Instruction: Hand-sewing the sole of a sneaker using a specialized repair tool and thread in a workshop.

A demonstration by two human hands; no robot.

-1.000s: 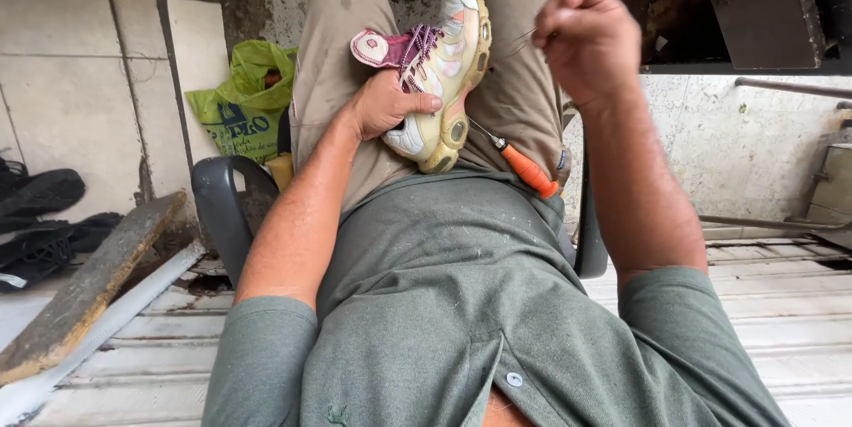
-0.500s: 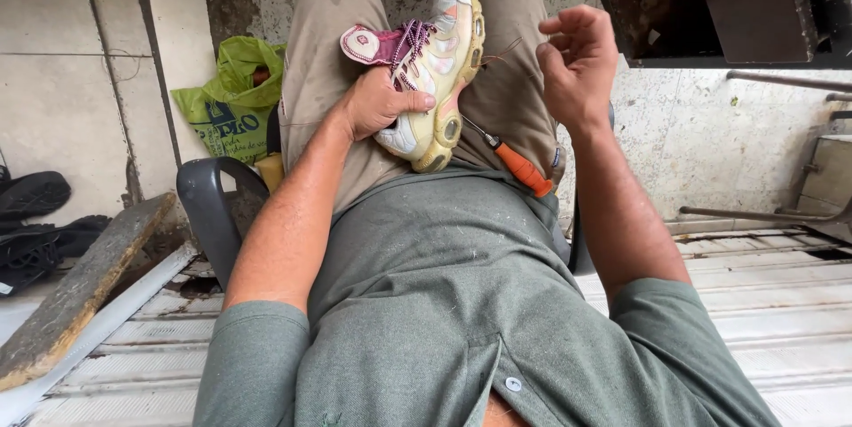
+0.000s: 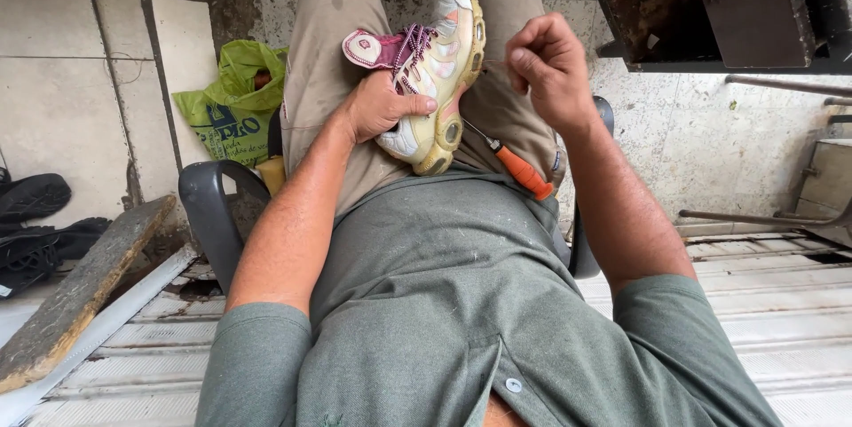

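A worn sneaker (image 3: 437, 63), cream and yellow with pink laces and tongue, lies on its side across my lap. My left hand (image 3: 380, 107) grips it at the heel end, thumb over the side. My right hand (image 3: 548, 67) is raised just right of the toe, fingers pinched together on a thin thread that runs toward the sole edge. A tool with an orange handle (image 3: 522, 171) and a thin metal shaft rests on my right thigh, below the shoe.
A green plastic bag (image 3: 232, 98) sits on the floor at left beside a grey chair arm (image 3: 209, 209). Dark shoes (image 3: 35, 223) and a wooden plank (image 3: 84, 289) lie far left. A dark cabinet (image 3: 710, 5) stands at upper right.
My right hand came down from a high pull and moved closer to the shoe's toe. My left hand has kept its hold on the sneaker.
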